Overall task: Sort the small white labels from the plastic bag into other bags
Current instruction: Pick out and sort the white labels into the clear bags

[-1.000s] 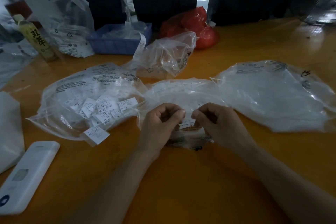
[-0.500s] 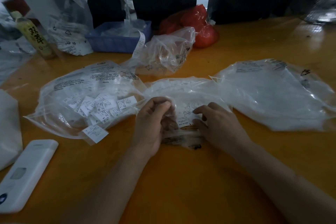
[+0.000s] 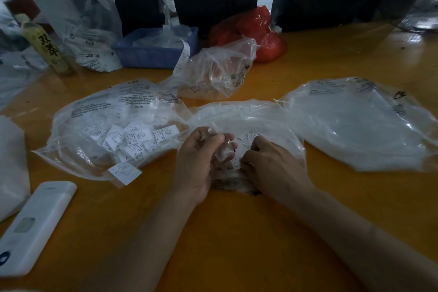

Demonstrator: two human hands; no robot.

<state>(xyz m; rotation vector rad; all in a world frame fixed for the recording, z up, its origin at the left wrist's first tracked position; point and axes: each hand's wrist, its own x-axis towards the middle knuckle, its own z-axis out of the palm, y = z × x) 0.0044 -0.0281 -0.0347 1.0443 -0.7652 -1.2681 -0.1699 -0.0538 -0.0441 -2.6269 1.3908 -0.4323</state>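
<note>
Two bare forearms are showing in the head view, entering from the near edge. The left hand (image 3: 201, 161) and the right hand (image 3: 272, 166) are wearing no gloves, rings or watch that can be seen. No sleeve is reaching the visible part of either arm. Fingernails are showing short on the left hand.

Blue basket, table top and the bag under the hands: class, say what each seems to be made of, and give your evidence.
Blue basket: probably moulded plastic, matt, with a slotted wall.
Table top: smooth orange surface, glossy, with window glare; perhaps laminate or lacquered wood.
Middle bag: thin clear plastic film, crinkled, shiny, labels visible through it.
</note>
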